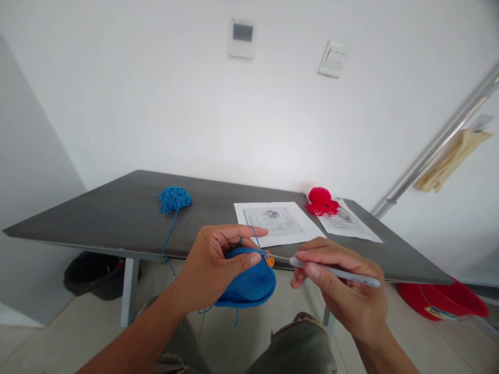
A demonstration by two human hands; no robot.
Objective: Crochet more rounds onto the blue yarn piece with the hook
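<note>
Head view, left hand [212, 265] clamped on rounded, tightly stitched blue crochet piece [249, 283], orange marker [268, 258] at its edge, right hand [343, 283] gripping grey crochet hook [335, 272], hook tip at the stitches.

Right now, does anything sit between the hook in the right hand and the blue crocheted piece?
Nothing visible blocks it. The crochet hook in the right hand reaches the rim of the blue crocheted piece in the left hand. An orange marker hangs right beside the tip.

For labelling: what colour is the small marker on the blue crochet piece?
Orange; the marker shows best in head view.
</note>
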